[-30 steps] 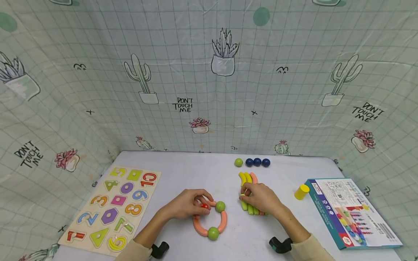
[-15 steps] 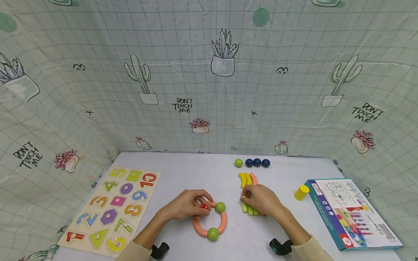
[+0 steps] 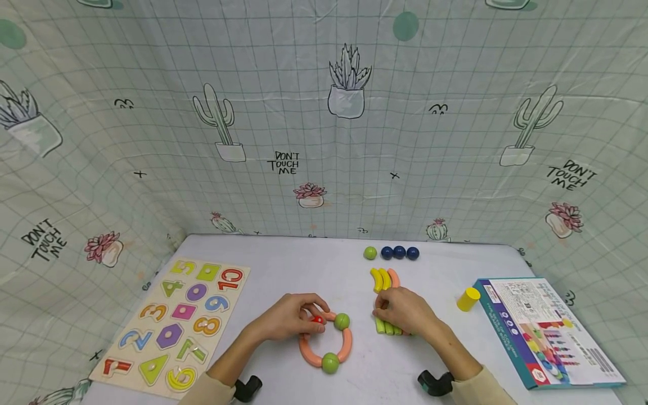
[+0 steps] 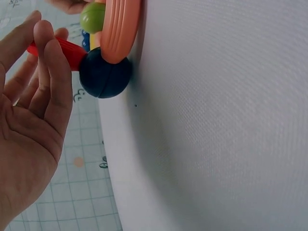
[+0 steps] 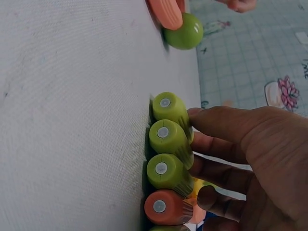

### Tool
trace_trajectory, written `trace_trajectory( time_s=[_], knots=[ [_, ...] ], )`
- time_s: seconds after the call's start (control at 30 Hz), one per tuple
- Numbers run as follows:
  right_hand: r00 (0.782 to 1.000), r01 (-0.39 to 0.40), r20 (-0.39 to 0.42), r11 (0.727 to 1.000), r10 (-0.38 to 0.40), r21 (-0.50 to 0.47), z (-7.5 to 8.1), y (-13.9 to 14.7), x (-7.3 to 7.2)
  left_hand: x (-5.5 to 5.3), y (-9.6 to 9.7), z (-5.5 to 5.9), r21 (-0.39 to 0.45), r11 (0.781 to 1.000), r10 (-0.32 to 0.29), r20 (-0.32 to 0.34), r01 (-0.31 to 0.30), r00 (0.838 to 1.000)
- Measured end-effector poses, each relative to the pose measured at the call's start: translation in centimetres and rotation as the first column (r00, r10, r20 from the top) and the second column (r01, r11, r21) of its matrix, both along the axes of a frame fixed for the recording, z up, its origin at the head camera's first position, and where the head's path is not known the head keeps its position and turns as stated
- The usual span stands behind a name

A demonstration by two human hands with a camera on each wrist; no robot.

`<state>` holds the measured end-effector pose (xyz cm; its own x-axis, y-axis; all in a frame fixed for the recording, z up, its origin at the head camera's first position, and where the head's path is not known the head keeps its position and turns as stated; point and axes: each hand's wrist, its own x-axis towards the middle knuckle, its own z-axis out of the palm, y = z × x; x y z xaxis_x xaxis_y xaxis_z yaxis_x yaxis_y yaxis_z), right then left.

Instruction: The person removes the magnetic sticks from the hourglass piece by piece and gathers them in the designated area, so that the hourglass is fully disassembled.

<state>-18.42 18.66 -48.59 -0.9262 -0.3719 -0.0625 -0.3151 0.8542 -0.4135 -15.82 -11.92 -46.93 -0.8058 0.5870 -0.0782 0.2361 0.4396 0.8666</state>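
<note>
Fingers (image 4: 58, 77) pinching, both hands

Left hand (image 3: 288, 318) is gripping a red stick (image 4: 73, 54) touching a blue ball (image 4: 103, 77), lower centre of the head view; right hand (image 3: 406, 309) is pinching an end green stick (image 5: 167, 106), lower right of centre.

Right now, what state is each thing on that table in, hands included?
Left hand, pinching the red piece
Red piece, held, apparently touching a dark blue ball
Orange-and-green ring, lying down, partly hidden
Right hand, touching the green sticks
Green sticks, lying in a row
Yellow sticks, lying side by side
Loose balls, in a row
Yellow cylinder, standing
Box, lying flat
Number board, lying flat, pieces seated
</note>
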Motion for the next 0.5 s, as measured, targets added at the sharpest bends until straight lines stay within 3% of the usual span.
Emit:
trace_trajectory(
  time_s=[0.27, 0.37, 0.5],
  knots=[
    [0.998, -0.013, -0.054, 1.0, 0.012, -0.009, 0.9, -0.7, 0.6, 0.0, -0.2, 0.2, -0.022, 0.999, 0.028, -0.068, -0.03, 0.997],
    [0.993, -0.1, -0.073, 0.991, 0.094, -0.086, 1.6, -2.0, 1.2, -0.1, -0.3, 0.2, -0.041, 0.998, 0.049, -0.112, -0.053, 0.993],
    [0.969, -0.248, -0.061, 0.953, 0.241, -0.174, 2.2, -4.3, 1.9, -0.1, -0.6, 0.2, -0.081, 0.993, 0.07, -0.166, -0.084, 0.984]
  ],
)
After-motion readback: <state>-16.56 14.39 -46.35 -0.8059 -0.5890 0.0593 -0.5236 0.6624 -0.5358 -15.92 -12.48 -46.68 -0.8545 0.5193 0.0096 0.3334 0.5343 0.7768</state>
